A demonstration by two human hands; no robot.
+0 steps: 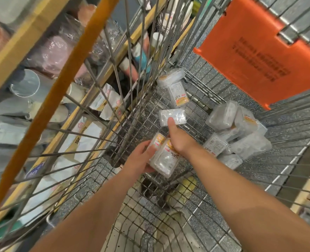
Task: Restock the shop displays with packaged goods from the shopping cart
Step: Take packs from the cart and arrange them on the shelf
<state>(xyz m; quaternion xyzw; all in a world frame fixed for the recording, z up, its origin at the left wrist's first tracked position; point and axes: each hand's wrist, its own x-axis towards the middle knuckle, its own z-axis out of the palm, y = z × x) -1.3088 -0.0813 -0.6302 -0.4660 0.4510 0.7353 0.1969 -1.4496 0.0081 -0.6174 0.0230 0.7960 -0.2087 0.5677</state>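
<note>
I look down into a wire shopping cart (147,113). My left hand (141,158) grips a small stack of clear plastic packages with orange-and-white labels (164,159) low in the cart. My right hand (177,137) reaches over that stack and its thumb lies on another clear package (176,114), which it holds just above. Two more packages (176,86) lie farther along the cart floor. A pile of several like packages (239,131) sits at the cart's right side.
The cart's orange handle bar (63,82) crosses the left of the view. An orange child-seat flap (259,51) hangs at the upper right. Shelves with yellow edges (17,46) on the left hold cups, white pouches and wrapped goods. Speckled grey floor shows below.
</note>
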